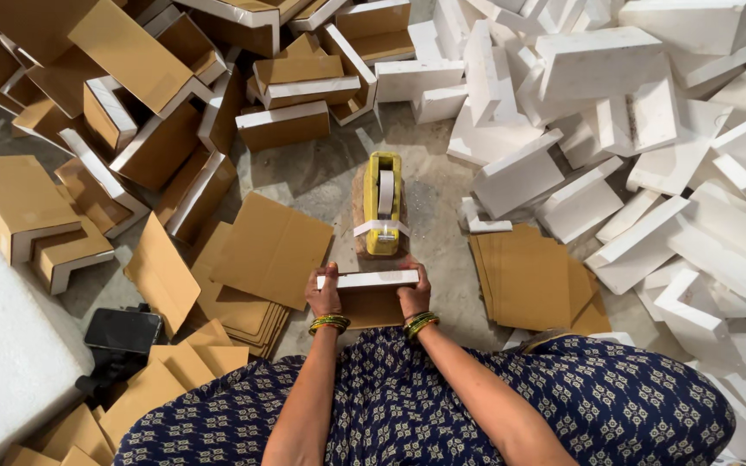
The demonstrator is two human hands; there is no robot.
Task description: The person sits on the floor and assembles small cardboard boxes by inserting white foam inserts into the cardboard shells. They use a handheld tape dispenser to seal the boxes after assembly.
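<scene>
Both my hands hold one white foam corner piece (pixel 369 280) wrapped with brown cardboard (pixel 371 307), just above my lap. My left hand (pixel 324 297) grips its left end, my right hand (pixel 413 295) its right end. Directly beyond it a yellow tape dispenser (pixel 382 204) sits on the concrete floor, with a white strip of tape hanging across its near end, close to the piece.
Flat cardboard sheets (pixel 528 280) lie stacked to the right and others (pixel 271 250) to the left. A heap of bare white foam corners (pixel 615 112) fills the right. Cardboard-covered corners (pixel 157 112) pile up at the upper left. A black phone (pixel 123 330) rests at lower left.
</scene>
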